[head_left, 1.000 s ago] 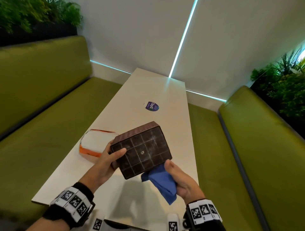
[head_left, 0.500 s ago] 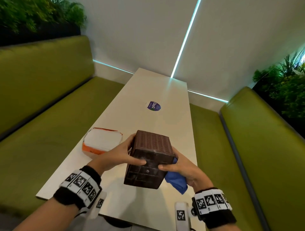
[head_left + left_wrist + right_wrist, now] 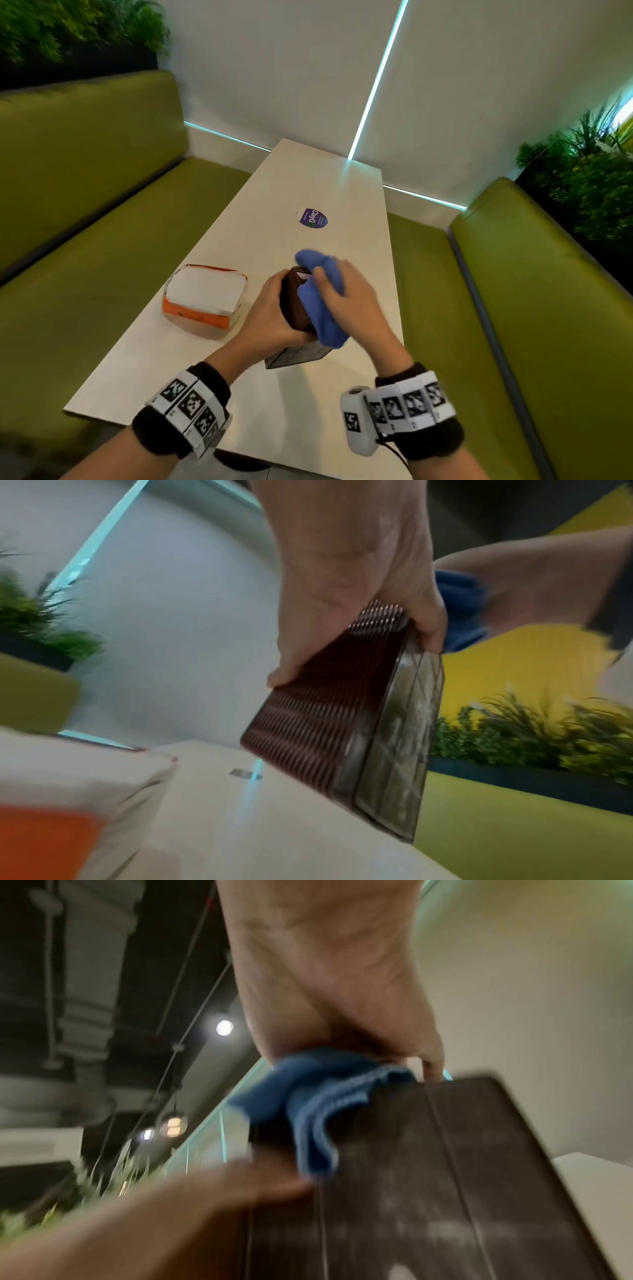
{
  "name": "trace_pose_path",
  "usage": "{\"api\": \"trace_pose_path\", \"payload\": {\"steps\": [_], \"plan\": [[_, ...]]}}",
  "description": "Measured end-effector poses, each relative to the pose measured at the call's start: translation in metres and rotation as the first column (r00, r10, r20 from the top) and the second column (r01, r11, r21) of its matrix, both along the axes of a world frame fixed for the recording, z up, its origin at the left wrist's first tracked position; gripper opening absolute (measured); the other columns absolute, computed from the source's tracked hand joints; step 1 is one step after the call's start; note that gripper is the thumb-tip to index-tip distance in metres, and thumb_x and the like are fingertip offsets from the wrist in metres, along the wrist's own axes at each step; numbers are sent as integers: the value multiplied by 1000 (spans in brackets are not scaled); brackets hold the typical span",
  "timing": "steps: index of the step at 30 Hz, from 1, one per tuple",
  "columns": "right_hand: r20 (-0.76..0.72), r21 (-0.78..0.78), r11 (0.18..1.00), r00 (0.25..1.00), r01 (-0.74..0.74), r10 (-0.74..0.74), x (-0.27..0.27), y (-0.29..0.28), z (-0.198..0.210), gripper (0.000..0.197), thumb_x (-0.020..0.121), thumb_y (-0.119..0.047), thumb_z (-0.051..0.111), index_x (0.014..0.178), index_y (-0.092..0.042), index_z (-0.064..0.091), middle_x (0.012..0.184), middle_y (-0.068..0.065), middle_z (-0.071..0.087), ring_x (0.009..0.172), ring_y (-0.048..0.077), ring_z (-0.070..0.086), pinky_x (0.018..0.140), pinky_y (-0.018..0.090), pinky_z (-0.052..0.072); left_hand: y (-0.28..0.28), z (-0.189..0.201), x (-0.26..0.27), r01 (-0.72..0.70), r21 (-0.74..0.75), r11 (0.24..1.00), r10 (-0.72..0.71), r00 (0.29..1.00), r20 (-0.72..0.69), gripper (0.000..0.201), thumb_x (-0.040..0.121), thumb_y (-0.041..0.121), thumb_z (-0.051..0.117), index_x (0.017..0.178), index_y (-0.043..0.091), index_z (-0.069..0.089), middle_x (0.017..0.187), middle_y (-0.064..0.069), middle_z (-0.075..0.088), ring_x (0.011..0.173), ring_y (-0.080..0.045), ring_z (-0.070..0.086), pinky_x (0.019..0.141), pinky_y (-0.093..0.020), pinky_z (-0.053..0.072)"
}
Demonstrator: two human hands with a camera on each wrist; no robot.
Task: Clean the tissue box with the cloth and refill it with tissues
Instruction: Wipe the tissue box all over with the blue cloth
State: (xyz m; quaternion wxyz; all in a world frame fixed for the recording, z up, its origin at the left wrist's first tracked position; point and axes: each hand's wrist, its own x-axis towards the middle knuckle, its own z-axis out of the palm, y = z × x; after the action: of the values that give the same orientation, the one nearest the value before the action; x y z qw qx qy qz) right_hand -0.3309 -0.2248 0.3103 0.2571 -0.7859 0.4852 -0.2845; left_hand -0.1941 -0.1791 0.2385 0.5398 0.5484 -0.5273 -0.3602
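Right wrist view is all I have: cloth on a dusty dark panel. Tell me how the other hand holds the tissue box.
Observer: The left hand grips the upper end of the tissue box, across its ribbed brown side; the box is tilted.
Operator: Now locate the refill.
Observer: A tissue pack in orange wrap lies on the table, on the left-hand side of the box and apart from it.
Operator: Give me the cloth's extent.
Observer: In the head view the blue cloth runs from the box's upper end down its right face, under the right hand.
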Motion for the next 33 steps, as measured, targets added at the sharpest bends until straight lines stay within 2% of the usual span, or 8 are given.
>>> {"api": "trace_pose_path", "payload": {"steps": [3, 6, 11, 18, 20, 24, 29, 33], "plan": [[12, -79, 995, 998, -53, 54, 21, 12, -13, 30, 96, -43, 46, 121, -29, 56, 120, -3, 59, 116, 19, 52, 104, 40, 42, 1, 6, -8, -22, -64, 998, 19, 999, -43, 74, 52, 13, 85, 107, 38, 44, 113, 13, 57, 96, 16, 56, 81, -7, 46], [-58, -53, 989, 989, -139, 136, 23, 20, -14, 38, 99, -38, 47, 135, -25, 49, 139, -3, 51, 132, 14, 41, 111, 26, 30, 4, -2, -2, -62, -74, 995, 58, 997, -54, 70, 69, -3, 80, 116, 33, 43, 126, 4, 56, 110, -2, 54, 87, -11, 46], [-27, 172, 982, 997, 79, -75, -4, -15, -7, 25, 99, -35, 42, 112, -24, 60, 103, 0, 66, 103, 25, 63, 84, 30, 47, 10, -15, 7, -19, 10, 1000, 20, 996, -89, 98, 50, 19, 93, 131, 36, 40, 127, 13, 50, 115, -1, 54, 89, -22, 52], [-90, -13, 995, 991, -100, 99, 23, 19, -19, 33, 97, -41, 47, 129, -32, 50, 129, -7, 55, 113, 13, 52, 90, 23, 40, 4, -4, -1, 14, -91, 996, -27, 990, -139, 61, 52, 25, 79, 107, 30, 53, 105, 16, 68, 99, 0, 64, 81, -16, 51], [-78, 25, 997, 994, -74, 76, 13, 6, -21, 22, 97, -39, 47, 118, -34, 55, 115, -4, 62, 100, 18, 59, 84, 31, 49, 6, -10, 3, 6, -56, 998, -13, 993, -118, 74, 48, 28, 83, 113, 38, 49, 114, 12, 62, 105, -2, 61, 82, -20, 51], [-7, 198, 980, 1000, -2, 3, -17, -26, -26, 26, 99, -35, 43, 116, -35, 62, 116, -7, 68, 106, 15, 63, 98, 36, 49, 5, -22, 19, 10, 76, 997, 0, 992, -130, 97, 39, 42, 90, 121, 50, 39, 123, 21, 51, 112, 3, 53, 88, -19, 49], [-100, 92, 995, 994, -41, 50, 18, 3, -23, 27, 99, -36, 41, 121, -32, 57, 113, -3, 62, 99, 20, 59, 82, 29, 44, -5, -20, 12, 30, 38, 999, -28, 998, -64, 87, 51, 17, 89, 121, 42, 43, 126, 9, 53, 111, 2, 55, 87, -17, 51], [-28, 133, 986, 994, -101, 106, 20, 3, -21, 26, 100, -34, 45, 121, -31, 58, 116, 0, 65, 102, 19, 60, 85, 28, 46, -2, -24, 16, 53, 40, 998, -47, 989, -141, 86, 53, 12, 90, 120, 42, 45, 122, 13, 57, 110, -1, 58, 87, -23, 52]]}}
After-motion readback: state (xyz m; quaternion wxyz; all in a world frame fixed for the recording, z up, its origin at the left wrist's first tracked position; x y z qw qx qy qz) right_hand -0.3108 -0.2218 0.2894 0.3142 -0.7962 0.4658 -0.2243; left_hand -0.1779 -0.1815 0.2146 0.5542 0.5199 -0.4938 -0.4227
